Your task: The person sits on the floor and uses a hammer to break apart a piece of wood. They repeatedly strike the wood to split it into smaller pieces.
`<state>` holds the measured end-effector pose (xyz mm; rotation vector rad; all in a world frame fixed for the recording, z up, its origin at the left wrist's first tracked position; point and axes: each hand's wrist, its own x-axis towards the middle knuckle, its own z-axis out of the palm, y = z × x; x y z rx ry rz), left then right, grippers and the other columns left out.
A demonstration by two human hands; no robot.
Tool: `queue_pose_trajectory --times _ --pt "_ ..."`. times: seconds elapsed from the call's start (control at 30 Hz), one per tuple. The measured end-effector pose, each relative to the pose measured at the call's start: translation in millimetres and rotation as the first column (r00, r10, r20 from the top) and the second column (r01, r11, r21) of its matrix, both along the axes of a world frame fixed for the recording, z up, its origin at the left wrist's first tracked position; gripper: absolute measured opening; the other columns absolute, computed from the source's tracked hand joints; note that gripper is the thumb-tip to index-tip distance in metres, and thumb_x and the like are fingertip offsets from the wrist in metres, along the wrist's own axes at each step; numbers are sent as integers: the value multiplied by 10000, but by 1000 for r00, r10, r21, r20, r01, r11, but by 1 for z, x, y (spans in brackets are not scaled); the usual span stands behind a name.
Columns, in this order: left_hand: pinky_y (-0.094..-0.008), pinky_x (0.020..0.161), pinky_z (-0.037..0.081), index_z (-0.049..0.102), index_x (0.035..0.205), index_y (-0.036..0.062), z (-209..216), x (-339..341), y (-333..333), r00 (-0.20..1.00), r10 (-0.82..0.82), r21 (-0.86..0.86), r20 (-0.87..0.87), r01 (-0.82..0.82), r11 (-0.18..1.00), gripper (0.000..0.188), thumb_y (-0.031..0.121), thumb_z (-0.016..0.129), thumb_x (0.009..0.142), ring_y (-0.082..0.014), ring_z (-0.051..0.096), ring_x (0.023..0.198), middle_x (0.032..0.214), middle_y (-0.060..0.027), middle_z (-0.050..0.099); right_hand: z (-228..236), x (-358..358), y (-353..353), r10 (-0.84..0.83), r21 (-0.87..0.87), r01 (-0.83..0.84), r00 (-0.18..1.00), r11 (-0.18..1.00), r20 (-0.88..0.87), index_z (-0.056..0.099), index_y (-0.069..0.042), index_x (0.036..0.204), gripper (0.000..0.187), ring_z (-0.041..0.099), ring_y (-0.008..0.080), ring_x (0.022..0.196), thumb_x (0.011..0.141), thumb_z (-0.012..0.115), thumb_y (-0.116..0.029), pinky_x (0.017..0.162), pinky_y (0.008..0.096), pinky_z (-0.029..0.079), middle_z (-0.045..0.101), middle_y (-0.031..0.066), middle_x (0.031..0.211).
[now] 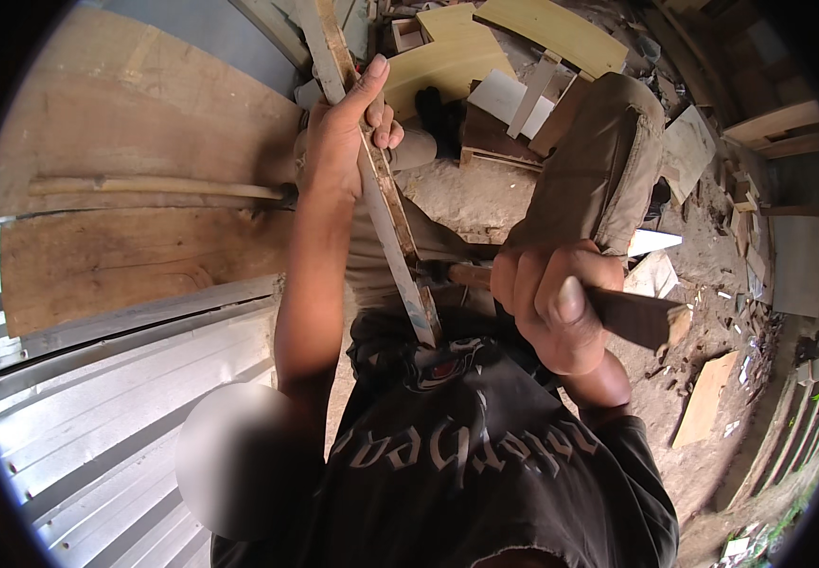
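A long, narrow wooden strip (392, 227), pale on one side and rough brown on the other, slants from the top of the view down to my black shirt. My left hand (348, 128) is closed round its upper part, with the thumb lying along it. My right hand (561, 298) is a fist round the wooden handle of a hammer (641, 317). The handle's butt sticks out to the right of the fist. On the other side, the dark hammer head is at the strip's lower part; whether they touch I cannot tell.
Corrugated metal sheet (135, 426) and wooden boards (144, 260) lie at my left. Beyond my bent knee (589, 151) are yellowish panels (447, 66) and a dark wooden box (499, 137). Wood scraps (707, 398) litter the dirt floor at right.
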<state>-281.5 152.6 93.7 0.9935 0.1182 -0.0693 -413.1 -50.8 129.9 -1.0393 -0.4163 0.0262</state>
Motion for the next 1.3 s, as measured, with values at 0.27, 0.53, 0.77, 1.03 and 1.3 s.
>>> queue_pose_trajectory --times 0.27,0.53,0.77,1.03,1.3 --pt "-249 445 303 458 690 129 -43 -7 67 979 -4 -316 205 70 946 238 132 567 901 -74 324 411 526 54 362 -34 -11 -49 39 676 -25 999 736 -5 394 -162 566 400 436 135 477 938 439 -301 420 286 348 455 6 537" --pt "-236 504 285 450 701 148 -61 -30 87 968 249 -214 -10 -246 945 234 113 620 857 -63 319 471 566 62 364 -12 12 -41 -86 316 51 992 947 96 315 -104 602 364 269 135 425 960 333 -170 455 336 263 322 32 508" --pt "-260 551 332 448 661 155 -15 -13 42 966 254 66 -36 -252 966 284 146 674 833 -79 356 492 579 55 407 2 17 -4 -65 -32 63 995 998 -76 341 -117 690 440 244 97 462 1035 332 -390 478 273 271 294 -6 549" --pt "-302 540 412 502 680 99 0 -14 27 968 251 167 14 -249 954 227 127 685 811 -113 415 490 583 15 428 14 22 19 -54 -152 23 977 988 -206 363 -75 729 418 290 83 510 1021 421 -369 479 251 282 317 -7 599" --pt "-310 531 440 517 659 64 8 -14 16 967 231 243 108 -251 937 219 102 672 808 -136 457 473 572 -11 468 30 48 42 -81 -208 29 965 978 -248 384 -85 677 445 307 67 493 1005 487 -369 455 231 260 319 -26 573"
